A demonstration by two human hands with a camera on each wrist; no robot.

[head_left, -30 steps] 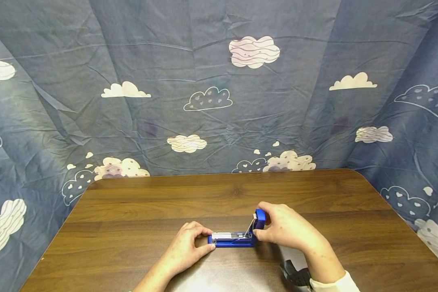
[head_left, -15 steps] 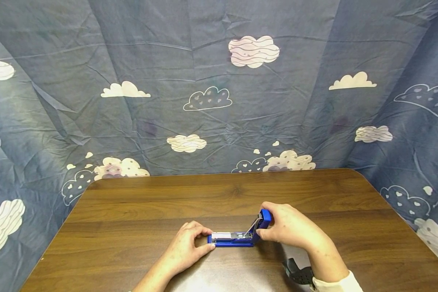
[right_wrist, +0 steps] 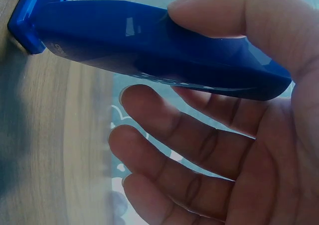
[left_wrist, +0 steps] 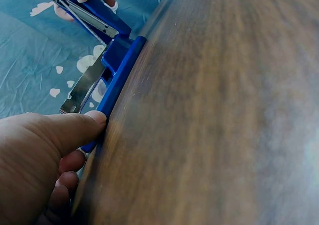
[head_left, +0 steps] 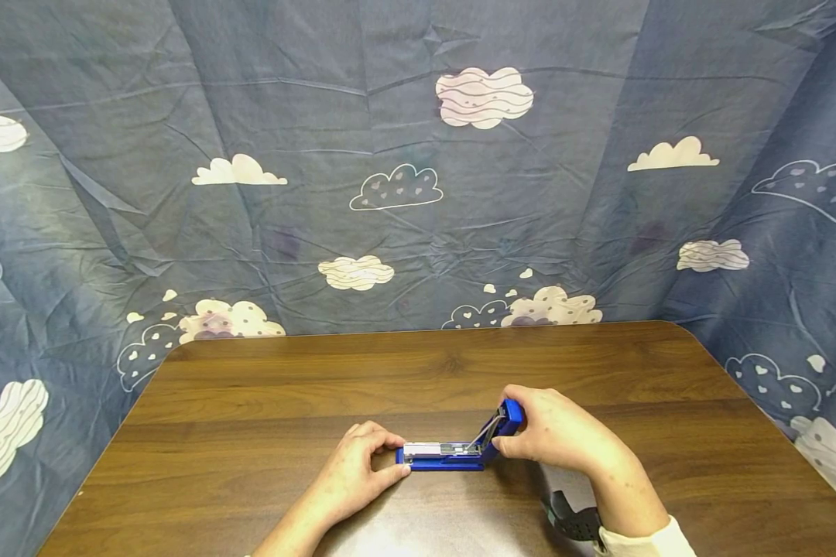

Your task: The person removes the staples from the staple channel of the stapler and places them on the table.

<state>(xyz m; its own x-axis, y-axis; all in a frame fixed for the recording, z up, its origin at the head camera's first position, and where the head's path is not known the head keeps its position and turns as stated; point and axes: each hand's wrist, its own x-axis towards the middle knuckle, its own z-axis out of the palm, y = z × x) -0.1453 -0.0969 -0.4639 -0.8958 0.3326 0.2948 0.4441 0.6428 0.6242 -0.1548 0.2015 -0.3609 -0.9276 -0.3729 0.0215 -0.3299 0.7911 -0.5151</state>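
A blue stapler [head_left: 449, 466] rests on the table with its top cover [right_wrist: 149, 46] swung up and back. Its metal staple tray [left_wrist: 84, 85] lies over the base, and a thin metal link runs from it up into the cover. At the base's left end my left hand [head_left: 354, 472] pinches the stapler between thumb and fingers. My right hand [head_left: 553, 433] grips the raised cover between thumb and index finger. In the right wrist view, its other fingers hang loosely below the cover. Whether staples lie in the tray is too small to tell.
The brown wood-grain table [head_left: 286, 387] has a back edge against a blue-grey curtain [head_left: 404, 232] with cloud prints. A black strap-like device [head_left: 573, 522] is at the right wrist, beside a pale sleeve [head_left: 648, 541].
My right hand has moved slightly right, tilting the stapler's cover further back and away from the staple tray. The left hand and the base have stayed in place.
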